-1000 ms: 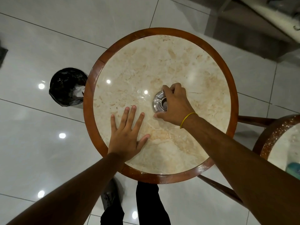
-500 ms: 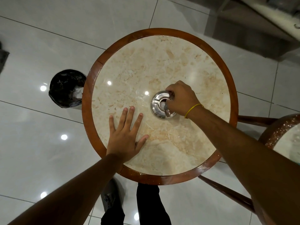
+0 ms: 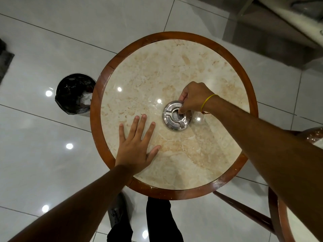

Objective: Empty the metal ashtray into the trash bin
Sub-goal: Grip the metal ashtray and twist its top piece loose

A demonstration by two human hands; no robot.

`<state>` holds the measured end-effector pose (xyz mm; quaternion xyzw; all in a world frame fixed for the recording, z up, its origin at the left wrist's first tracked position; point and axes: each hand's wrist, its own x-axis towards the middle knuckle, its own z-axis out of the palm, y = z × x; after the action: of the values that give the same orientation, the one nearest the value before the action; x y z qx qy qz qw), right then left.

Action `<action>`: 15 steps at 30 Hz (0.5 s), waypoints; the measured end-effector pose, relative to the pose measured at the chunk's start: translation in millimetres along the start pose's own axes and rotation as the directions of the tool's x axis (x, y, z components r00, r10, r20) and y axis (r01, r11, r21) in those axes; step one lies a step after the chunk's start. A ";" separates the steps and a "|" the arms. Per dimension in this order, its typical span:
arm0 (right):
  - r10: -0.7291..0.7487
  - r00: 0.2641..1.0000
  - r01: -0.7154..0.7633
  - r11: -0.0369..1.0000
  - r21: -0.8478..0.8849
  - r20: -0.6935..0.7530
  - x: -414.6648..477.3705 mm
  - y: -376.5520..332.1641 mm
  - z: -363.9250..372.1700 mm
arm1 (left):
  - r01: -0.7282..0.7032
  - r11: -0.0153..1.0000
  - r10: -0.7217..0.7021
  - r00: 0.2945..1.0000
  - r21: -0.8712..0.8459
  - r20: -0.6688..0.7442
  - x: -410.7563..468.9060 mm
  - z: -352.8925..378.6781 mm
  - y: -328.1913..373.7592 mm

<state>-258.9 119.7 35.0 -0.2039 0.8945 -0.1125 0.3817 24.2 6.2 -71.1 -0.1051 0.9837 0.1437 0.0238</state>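
A round metal ashtray stands near the middle of a round marble table with a wooden rim. My right hand pinches the ashtray's far rim, thumb inside the bowl and fingers outside. My left hand lies flat on the marble to the left of the ashtray, fingers spread, holding nothing. The trash bin, lined with a black bag and holding some white paper, stands on the floor just left of the table, partly hidden by its rim.
Glossy white floor tiles surround the table. A second round table's edge shows at the right, with wooden legs below it. My dark trousers and a shoe are at the bottom. A dark mat lies at far left.
My right hand has shifted from covering the ashtray to gripping its far rim, so most of the ashtray now shows. The left hand has stayed flat on the table.
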 end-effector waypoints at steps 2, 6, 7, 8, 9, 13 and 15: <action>-0.003 1.000 0.003 1.000 -0.009 0.007 1.0 -0.6 -0.6 | 0.001 1.000 -0.001 1.000 -0.006 0.002 0.2 -0.3 0.2; -0.006 1.000 0.006 1.000 -0.015 0.022 1.8 -1.7 -1.1 | 0.005 1.000 -0.005 1.000 0.001 0.008 -0.1 -0.1 0.3; -0.007 1.000 0.007 1.000 -0.014 0.024 2.0 -1.5 -1.4 | 0.005 1.000 -0.005 1.000 0.001 0.008 -0.2 0.0 0.2; -0.008 1.000 0.008 1.000 -0.014 0.025 2.1 -1.4 -1.6 | 0.004 1.000 -0.004 1.000 0.001 0.008 -0.2 0.1 0.0; -0.008 1.000 0.008 1.000 -0.014 0.027 2.1 -1.3 -2.0 | 0.002 1.000 -0.002 1.000 0.002 0.007 -0.2 0.1 -0.1; 0.007 0.999 -0.006 1.000 -0.016 0.034 1.9 -1.0 -4.0 | 0.000 1.000 0.000 1.000 0.007 0.003 -0.4 0.6 -0.4; 0.008 0.999 -0.008 1.000 -0.019 0.040 2.0 -1.0 -4.4 | 0.000 1.000 0.000 1.000 0.006 0.003 -0.4 0.4 -0.2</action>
<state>-263.1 118.1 37.0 -0.2060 0.8885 -0.0986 0.3980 24.6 6.1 -71.5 -0.1048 0.9841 0.1408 0.0255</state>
